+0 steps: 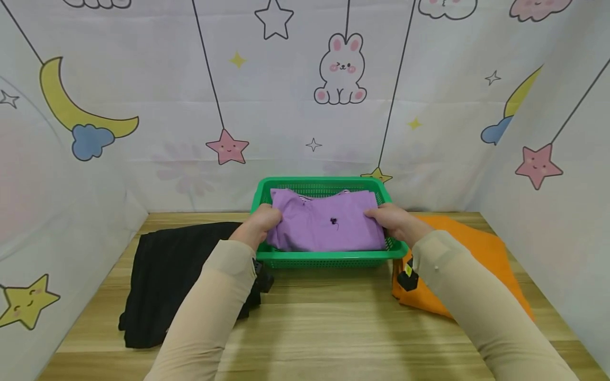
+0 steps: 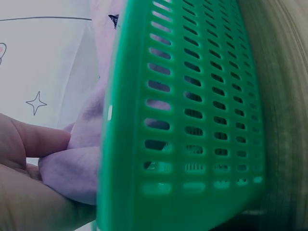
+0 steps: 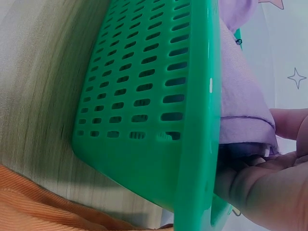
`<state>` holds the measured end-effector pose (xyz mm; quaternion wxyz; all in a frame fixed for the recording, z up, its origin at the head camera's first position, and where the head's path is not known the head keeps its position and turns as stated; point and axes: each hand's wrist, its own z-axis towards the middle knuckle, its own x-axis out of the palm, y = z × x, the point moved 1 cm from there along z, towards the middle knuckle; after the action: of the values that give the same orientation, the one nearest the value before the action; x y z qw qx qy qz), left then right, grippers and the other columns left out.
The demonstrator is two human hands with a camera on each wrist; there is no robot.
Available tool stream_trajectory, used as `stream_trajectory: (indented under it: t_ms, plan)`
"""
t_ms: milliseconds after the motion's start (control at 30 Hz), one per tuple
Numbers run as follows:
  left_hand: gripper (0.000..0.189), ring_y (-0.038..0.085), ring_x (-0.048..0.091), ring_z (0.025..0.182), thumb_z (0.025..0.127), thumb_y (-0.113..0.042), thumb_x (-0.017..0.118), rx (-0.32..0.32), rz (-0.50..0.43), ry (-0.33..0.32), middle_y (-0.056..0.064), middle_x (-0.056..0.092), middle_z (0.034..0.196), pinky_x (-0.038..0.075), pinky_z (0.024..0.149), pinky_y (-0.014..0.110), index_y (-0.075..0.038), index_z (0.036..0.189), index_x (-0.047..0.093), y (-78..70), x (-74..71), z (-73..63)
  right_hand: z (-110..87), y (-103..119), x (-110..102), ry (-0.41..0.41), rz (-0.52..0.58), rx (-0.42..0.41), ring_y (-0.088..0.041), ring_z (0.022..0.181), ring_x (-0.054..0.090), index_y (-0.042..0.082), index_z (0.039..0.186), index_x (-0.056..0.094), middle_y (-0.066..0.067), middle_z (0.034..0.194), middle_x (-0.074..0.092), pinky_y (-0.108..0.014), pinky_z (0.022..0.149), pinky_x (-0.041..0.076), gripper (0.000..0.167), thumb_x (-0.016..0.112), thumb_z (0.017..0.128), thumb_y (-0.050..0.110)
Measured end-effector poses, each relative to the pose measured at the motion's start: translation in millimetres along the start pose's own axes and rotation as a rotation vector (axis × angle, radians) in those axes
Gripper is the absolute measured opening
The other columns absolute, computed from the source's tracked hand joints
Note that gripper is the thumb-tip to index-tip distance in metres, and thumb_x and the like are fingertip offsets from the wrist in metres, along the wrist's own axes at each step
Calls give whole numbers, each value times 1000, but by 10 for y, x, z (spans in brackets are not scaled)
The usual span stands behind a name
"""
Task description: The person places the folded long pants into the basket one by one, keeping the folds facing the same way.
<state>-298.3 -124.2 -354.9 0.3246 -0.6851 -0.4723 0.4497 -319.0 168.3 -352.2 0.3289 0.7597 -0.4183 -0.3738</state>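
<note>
A folded purple garment with a small dark mark near its middle lies within the green plastic basket. My left hand pinches its left edge, thumb on one side and fingers on the other, as the left wrist view shows at the cloth. On the opposite side my right hand grips the right edge; in the right wrist view the fingers go under the folded cloth. Both hands are at the basket's rim. The garment's underside is hidden.
Black folded cloth lies on the wooden table left of the basket, partly behind the left forearm. To the right, orange cloth lies partly under the right forearm. A patterned white curtain stands behind and at both sides.
</note>
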Motion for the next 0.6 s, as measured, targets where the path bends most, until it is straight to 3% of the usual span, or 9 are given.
stream_trajectory:
  t_ms: [233,367,467,600]
  plan:
    - [29,23,38,91,86,4,40,7,23,-23,11,40,108,35,76,31,4,114,45,-2,13,-7,-8,10,12,11,-14,5,-29,127,41,-5,149,14,-21,151,25,-44,108,38,58,35,102,23]
    - [17,23,39,86,84,3,41,16,40,-28,10,42,102,36,72,31,2,100,47,-1,19,-4,-1,9,21,11,-20,5,-30,127,42,-6,149,13,-23,151,25,-44,107,38,59,35,102,24]
    - [8,22,38,81,84,3,40,19,41,-22,10,40,96,35,67,30,-2,88,43,13,21,11,4,2,26,5,-19,9,-30,127,42,-5,149,12,-23,150,26,-44,107,38,60,36,102,24]
    - [9,22,37,79,86,3,40,12,29,-10,9,38,93,34,66,30,-6,82,39,25,24,19,5,-5,29,4,-18,13,-30,127,41,-4,149,12,-22,151,26,-44,108,38,59,35,102,24]
